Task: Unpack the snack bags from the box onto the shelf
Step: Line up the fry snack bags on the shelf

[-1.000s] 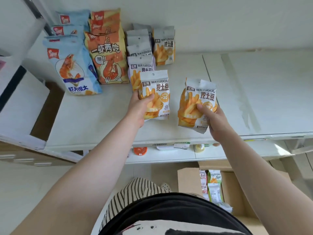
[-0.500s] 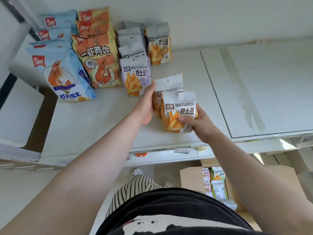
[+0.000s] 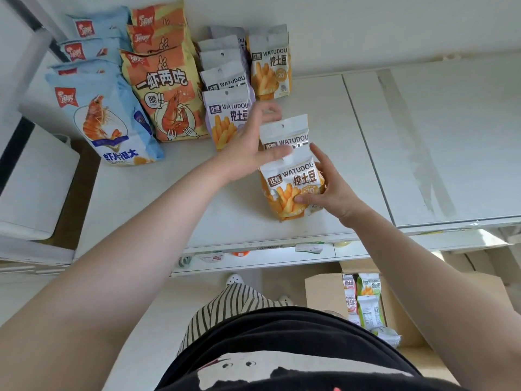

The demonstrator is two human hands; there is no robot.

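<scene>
since half a second ago the left hand (image 3: 251, 148) has let go of the rear orange fries bag (image 3: 284, 134) and lifted off it; the front orange fries bag (image 3: 290, 190) lies lower on the shelf (image 3: 366, 153), overlapping the rear one's bottom half. the left hand's grip is apart, fingers spread and blurred, hovering over the left edge of the rear bag and holding nothing. the right hand (image 3: 329, 190) has its grip clamped on the front bag, thumb on its printed face, fingers along its right edge.

left of the front bag stand a row of purple fries bags (image 3: 225, 119), then orange prawn cracker bags (image 3: 166, 91), then blue prawn cracker bags (image 3: 104, 119). another orange fries bag (image 3: 269, 69) stands behind the rear bag, near the wall. below the front bag, past the shelf edge, an open cardboard box (image 3: 321, 292) on the floor holds more snack bags (image 3: 366, 303).
</scene>
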